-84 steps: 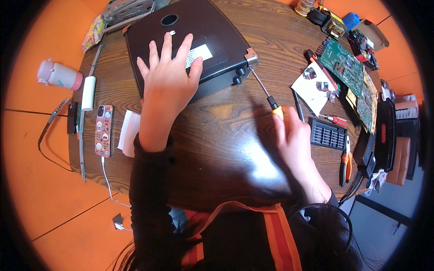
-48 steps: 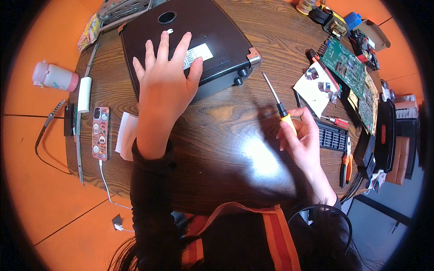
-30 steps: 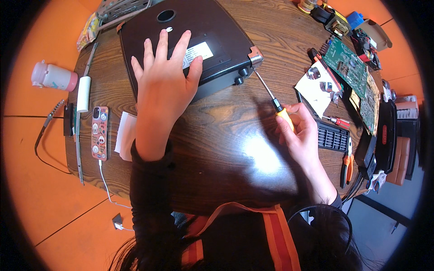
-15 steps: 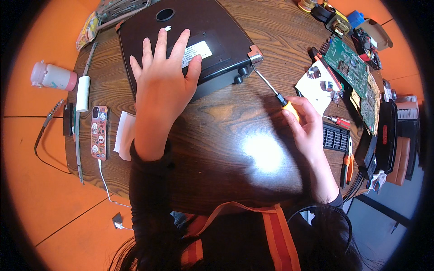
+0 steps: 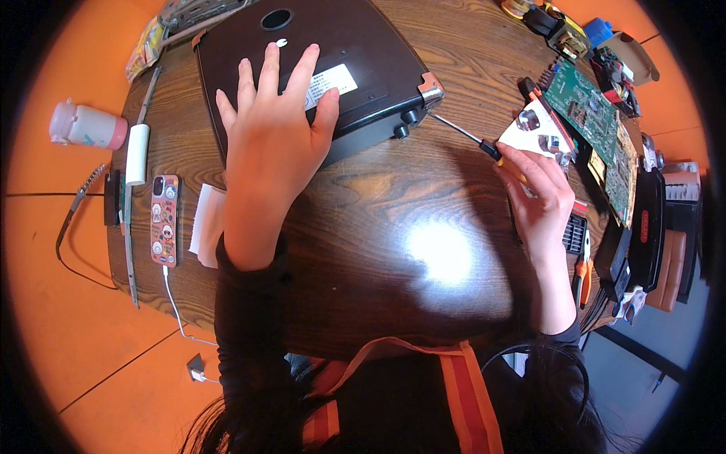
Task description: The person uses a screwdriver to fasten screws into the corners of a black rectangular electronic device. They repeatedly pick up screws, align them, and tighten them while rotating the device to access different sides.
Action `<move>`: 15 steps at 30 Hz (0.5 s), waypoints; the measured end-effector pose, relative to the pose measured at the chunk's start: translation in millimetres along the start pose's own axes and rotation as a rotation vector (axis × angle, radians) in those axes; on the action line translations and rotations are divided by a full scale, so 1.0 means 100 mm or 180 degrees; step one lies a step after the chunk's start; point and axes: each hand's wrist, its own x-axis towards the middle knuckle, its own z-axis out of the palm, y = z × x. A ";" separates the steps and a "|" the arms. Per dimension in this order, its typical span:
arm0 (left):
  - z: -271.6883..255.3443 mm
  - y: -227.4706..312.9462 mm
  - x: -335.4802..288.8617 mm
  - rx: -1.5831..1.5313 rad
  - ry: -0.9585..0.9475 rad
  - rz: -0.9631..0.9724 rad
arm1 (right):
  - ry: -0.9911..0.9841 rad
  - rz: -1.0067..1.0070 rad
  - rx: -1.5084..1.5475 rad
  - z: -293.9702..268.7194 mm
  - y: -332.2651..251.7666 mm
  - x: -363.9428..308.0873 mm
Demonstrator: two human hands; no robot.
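A dark brown box [image 5: 355, 45], perhaps a speaker or portable player, lies at the far middle of the wooden table. It has a round hole, a white label [image 5: 340, 79], two black knobs [image 5: 401, 131] and shiny metal corner guards [image 5: 430, 88]. My left hand [image 5: 274, 144] rests flat on it with fingers spread, partly covering the label. In my right hand [image 5: 541, 198] is a screwdriver [image 5: 490, 149], gripped by its handle, which the fingers mostly hide. Its thin shaft slants up to the left, and the tip is at the box's near right corner guard.
On the right lie green circuit boards [image 5: 582, 106], a white sheet [image 5: 522, 136] with small metal parts, a black bit case [image 5: 575, 233] and orange-handled pliers [image 5: 583, 278]. To the left are a phone [image 5: 165, 219] on a cable, a metal strip [image 5: 130, 250] and a cup [image 5: 89, 126].
My right hand has moved right and slightly up and its grip has turned, so the screwdriver lies at a flatter slant. The box has shifted very slightly; my left hand stays on it.
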 end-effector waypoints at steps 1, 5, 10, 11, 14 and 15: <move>0.00 0.00 0.00 0.0014 0.0006 0.0006 | 0.0000 -0.0085 -0.0082 -0.01 0.01 0.02; 0.01 0.00 0.00 0.0024 0.0198 0.0094 | -0.0093 -0.0154 -0.0246 -0.06 0.04 0.05; 0.00 0.00 0.00 0.0016 -0.0009 0.0016 | 0.0097 -0.0191 -0.0145 -0.08 0.02 0.08; 0.00 0.00 0.00 0.0015 -0.0010 0.0018 | 0.0173 -0.0177 -0.0051 -0.08 0.02 0.08; 0.00 0.00 0.00 0.0005 0.0013 0.0015 | 0.0047 0.0281 0.0272 -0.14 -0.01 0.06; 0.00 0.00 0.00 0.0010 0.0009 0.0023 | -0.0005 0.0308 0.0346 -0.15 -0.02 0.04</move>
